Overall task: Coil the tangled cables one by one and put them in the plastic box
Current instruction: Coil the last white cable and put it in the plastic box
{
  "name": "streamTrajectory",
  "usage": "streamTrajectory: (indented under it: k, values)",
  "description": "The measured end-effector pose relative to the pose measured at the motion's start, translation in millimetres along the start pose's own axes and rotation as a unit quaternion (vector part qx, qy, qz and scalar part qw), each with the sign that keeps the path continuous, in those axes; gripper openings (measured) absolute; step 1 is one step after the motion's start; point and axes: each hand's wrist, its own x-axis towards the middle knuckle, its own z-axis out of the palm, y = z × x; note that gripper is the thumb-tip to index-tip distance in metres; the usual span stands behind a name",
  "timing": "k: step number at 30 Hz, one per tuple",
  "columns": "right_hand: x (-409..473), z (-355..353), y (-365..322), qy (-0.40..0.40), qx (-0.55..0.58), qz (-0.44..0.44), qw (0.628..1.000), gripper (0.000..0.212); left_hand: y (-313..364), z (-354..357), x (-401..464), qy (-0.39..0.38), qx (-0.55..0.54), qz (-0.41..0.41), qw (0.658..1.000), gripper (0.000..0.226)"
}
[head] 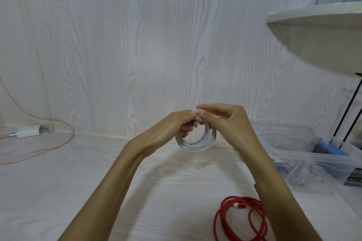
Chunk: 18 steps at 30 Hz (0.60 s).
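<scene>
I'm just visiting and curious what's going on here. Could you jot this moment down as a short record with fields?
held: white cable, wound into a coil, lifted above the table
left hand: grips the coil's top
right hand: pinches the cable end at the coil's top
waiting: red cable, loose on the table, near right
plastic box: clear, at right, white cables already inside
far left: white charger with a pink cable

Two hands, left (172, 123) and right (227, 121); one white cable coil (194, 143), one red cable (241, 219), one pink cable (39, 119), one white charger plug (27, 132), one plastic box (323, 154)
</scene>
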Motion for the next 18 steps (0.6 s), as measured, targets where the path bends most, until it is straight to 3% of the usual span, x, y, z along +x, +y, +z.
streamTrajectory:
  k: [3,6,8,11,15,18]
  values:
    - [-4,0,3,-0.041,-0.270,-0.119,0.955,0.021,-6,0,4,0.010,-0.086,-0.071,0.994,0.036]
    - [-3,-4,9,-0.141,-0.265,-0.101,0.949,0.027,-10,-2,3,-0.023,-0.156,-0.139,0.978,0.038]
    - [1,-5,17,-0.150,-0.207,-0.089,0.963,0.022,-14,-3,2,-0.033,-0.154,-0.167,0.973,0.038]
    - [6,3,42,-0.134,-0.187,-0.001,0.973,0.018,-24,-1,1,-0.023,-0.012,-0.192,0.981,0.028]
    - [2,22,91,-0.067,-0.156,0.177,0.969,0.023,-54,7,4,-0.028,0.153,-0.236,0.959,0.069]
    - [-7,35,118,-0.046,-0.198,0.225,0.953,0.031,-79,12,3,-0.019,0.238,-0.259,0.936,0.059]
